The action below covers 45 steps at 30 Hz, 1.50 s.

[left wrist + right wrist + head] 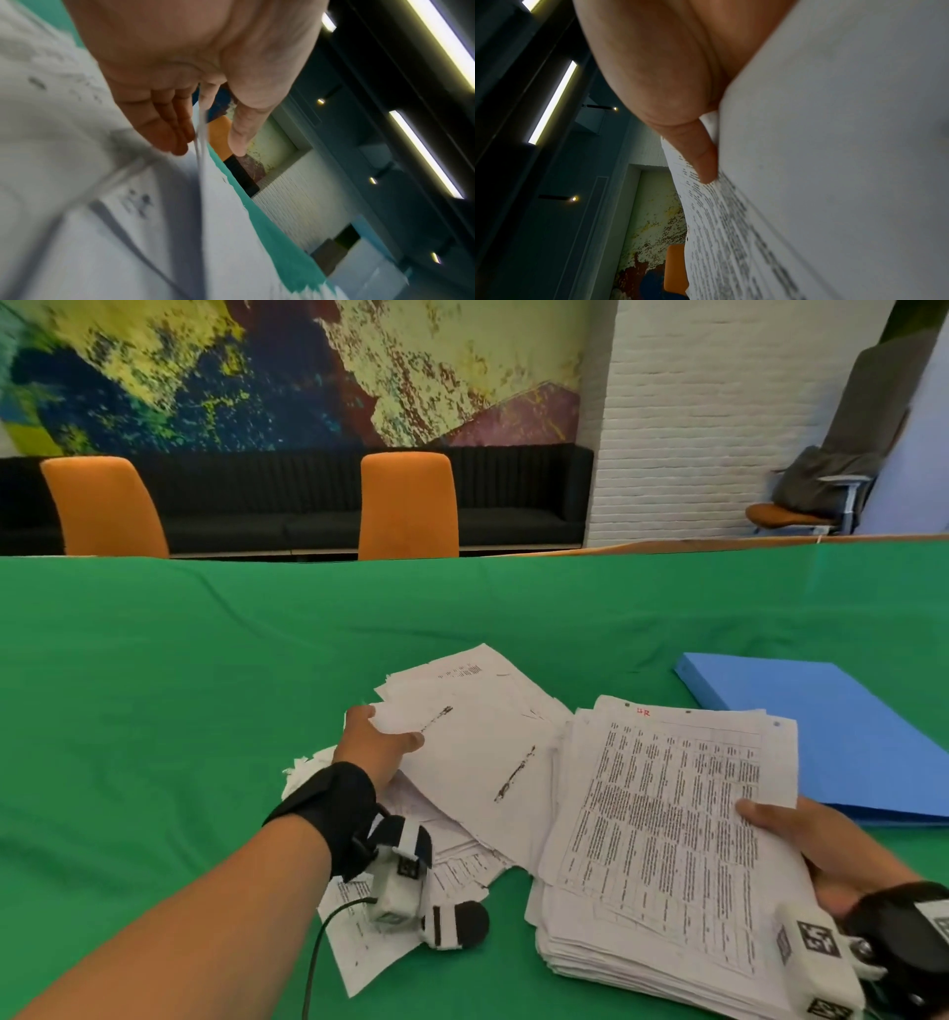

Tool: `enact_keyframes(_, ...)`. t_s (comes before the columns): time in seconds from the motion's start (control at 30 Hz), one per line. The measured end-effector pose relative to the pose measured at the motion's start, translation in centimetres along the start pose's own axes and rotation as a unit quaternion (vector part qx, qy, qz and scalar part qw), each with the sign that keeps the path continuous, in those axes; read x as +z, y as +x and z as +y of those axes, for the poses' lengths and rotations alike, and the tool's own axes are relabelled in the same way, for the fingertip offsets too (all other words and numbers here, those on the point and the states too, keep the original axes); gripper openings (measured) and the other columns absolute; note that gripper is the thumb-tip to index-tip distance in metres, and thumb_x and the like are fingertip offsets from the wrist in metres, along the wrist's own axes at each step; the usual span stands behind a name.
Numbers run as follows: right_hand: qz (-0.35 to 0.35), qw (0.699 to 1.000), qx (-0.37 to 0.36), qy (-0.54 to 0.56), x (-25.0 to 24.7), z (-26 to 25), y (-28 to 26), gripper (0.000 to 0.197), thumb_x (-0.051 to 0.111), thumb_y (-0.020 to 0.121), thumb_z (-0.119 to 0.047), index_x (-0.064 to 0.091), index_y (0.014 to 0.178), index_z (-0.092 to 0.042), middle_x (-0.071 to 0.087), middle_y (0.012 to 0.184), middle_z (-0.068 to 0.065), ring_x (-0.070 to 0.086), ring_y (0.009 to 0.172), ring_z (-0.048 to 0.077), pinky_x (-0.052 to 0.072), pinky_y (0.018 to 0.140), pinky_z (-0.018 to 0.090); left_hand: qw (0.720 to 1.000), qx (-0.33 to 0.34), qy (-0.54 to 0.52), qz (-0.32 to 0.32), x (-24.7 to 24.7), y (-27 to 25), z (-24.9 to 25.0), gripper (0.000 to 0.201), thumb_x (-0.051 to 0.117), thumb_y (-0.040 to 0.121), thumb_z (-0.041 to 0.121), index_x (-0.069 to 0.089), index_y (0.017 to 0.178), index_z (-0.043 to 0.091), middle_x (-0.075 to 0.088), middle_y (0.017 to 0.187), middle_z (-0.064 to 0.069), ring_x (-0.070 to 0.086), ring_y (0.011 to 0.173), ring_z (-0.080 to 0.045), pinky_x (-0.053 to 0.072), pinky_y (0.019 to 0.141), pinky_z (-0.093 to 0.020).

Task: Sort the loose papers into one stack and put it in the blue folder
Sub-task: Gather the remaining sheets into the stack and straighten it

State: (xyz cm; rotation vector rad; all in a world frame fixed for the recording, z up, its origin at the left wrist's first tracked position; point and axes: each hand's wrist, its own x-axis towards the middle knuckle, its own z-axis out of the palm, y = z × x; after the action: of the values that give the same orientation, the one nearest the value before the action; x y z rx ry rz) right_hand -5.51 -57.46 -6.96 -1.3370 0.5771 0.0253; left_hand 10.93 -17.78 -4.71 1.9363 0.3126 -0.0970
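Observation:
A thick stack of printed papers (662, 839) lies on the green table, front right. My right hand (801, 834) grips its right edge, thumb (700, 154) on the top sheet and fingers hidden underneath. Left of it lies a loose pile of papers (462, 814). My left hand (377, 744) pinches a few sheets (477, 737) at their left edge and holds them above the pile; in the left wrist view the sheets (201, 142) run between my fingers (164, 123) and thumb. The closed blue folder (832, 726) lies at the right, behind the stack.
Green cloth (179, 685) covers the table, bare on the left and at the back. Two orange chairs (408, 505) stand behind the far edge, with a black sofa (513, 495) along the wall. A black cable (321, 942) hangs from my left wrist camera.

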Motion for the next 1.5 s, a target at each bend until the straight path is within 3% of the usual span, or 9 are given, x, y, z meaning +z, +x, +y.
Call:
enact_keyframes(0.27,0.002,1.000,0.000,0.007,-0.1,0.0,0.1,0.037,0.051,0.099,-0.002,0.059,0.134,-0.013,0.074,0.117,0.025,0.074,0.096,0.047,0.062,0.076,0.059,0.978,-0.067,-0.192,-0.046,1.6,0.7,-0.2,0.109,0.089,0.071,0.018,0.020,0.155,0.013,0.044,0.152,-0.014,0.056,0.124,-0.038,0.049,0.101,-0.055)
enact_keyframes(0.37,-0.001,1.000,-0.002,0.002,-0.2,0.1,0.1,0.037,0.052,0.099,-0.003,0.060,0.133,-0.014,0.074,0.118,0.025,0.073,0.100,0.048,0.055,0.088,0.064,0.945,-0.057,-0.295,-0.130,1.5,-0.4,1.0,0.051,0.076,0.085,0.012,0.051,0.128,0.002,0.066,0.128,-0.019,0.067,0.104,-0.033,0.056,0.089,-0.046)
enact_keyframes(0.47,0.002,1.000,-0.003,-0.001,-0.2,0.2,0.2,0.036,0.052,0.099,-0.003,0.061,0.133,-0.012,0.074,0.118,0.024,0.072,0.102,0.048,0.048,0.098,0.068,0.983,-0.001,-0.141,-0.121,1.6,-1.4,0.9,0.074,0.081,0.080,0.038,0.049,0.140,0.008,0.056,0.144,-0.008,0.054,0.130,-0.033,0.040,0.111,-0.044)
enact_keyframes(0.67,0.004,1.000,-0.004,-0.001,-0.2,0.2,0.3,0.037,0.052,0.099,-0.003,0.061,0.133,-0.013,0.073,0.119,0.024,0.073,0.101,0.048,0.046,0.099,0.069,0.992,0.026,0.101,-0.072,1.8,-0.9,0.7,0.080,0.059,0.094,0.052,0.029,0.154,0.008,0.032,0.161,-0.011,0.039,0.142,-0.031,0.034,0.111,-0.039)
enact_keyframes(0.93,0.008,1.000,-0.004,0.011,-0.2,0.4,0.1,0.041,0.054,0.097,-0.003,0.060,0.136,-0.015,0.072,0.123,0.025,0.069,0.109,0.051,0.043,0.100,0.076,0.997,0.014,-0.022,-0.067,2.3,-0.5,2.0,0.063,0.066,0.088,0.054,0.046,0.126,0.008,0.052,0.110,-0.002,0.055,0.085,-0.022,0.052,0.064,-0.029)
enact_keyframes(1.1,0.010,1.000,-0.007,0.003,-0.1,0.2,-0.2,0.039,0.054,0.097,-0.003,0.061,0.133,-0.015,0.072,0.122,0.025,0.068,0.109,0.052,0.043,0.099,0.076,0.999,0.026,-0.017,-0.024,2.9,-0.9,1.7,0.075,0.075,0.085,0.018,0.040,0.149,0.003,0.046,0.152,-0.013,0.050,0.133,-0.033,0.042,0.110,-0.039)
enact_keyframes(1.2,0.008,1.000,-0.029,0.007,-0.1,-0.3,-0.8,0.038,0.054,0.095,-0.005,0.063,0.132,-0.013,0.071,0.124,0.025,0.067,0.111,0.052,0.041,0.100,0.077,0.997,0.070,0.011,0.016,0.1,-1.4,2.5,0.073,0.071,0.088,0.013,0.035,0.151,0.003,0.041,0.155,-0.013,0.046,0.137,-0.032,0.038,0.114,-0.039)
enact_keyframes(1.37,0.016,0.993,-0.105,0.042,0.6,-3.2,-2.1,0.043,0.058,0.085,-0.015,0.068,0.127,-0.019,0.073,0.123,0.021,0.072,0.103,0.047,0.052,0.084,0.072,0.948,0.250,0.111,0.165,-10.1,-3.9,5.8,0.029,0.061,0.088,0.009,0.051,0.115,0.017,0.061,0.103,-0.008,0.059,0.095,-0.031,0.043,0.076,-0.032)
enact_keyframes(1.5,-0.078,0.988,-0.098,0.088,1.3,-4.7,-0.8,0.044,0.035,0.106,-0.022,0.052,0.147,-0.022,0.063,0.139,0.021,0.061,0.122,0.049,0.043,0.093,0.079,0.853,0.424,0.235,0.193,-14.8,-7.4,7.0,0.076,0.068,0.087,0.009,0.027,0.145,0.035,0.056,0.092,-0.009,0.055,0.075,-0.033,0.045,0.071,-0.037)
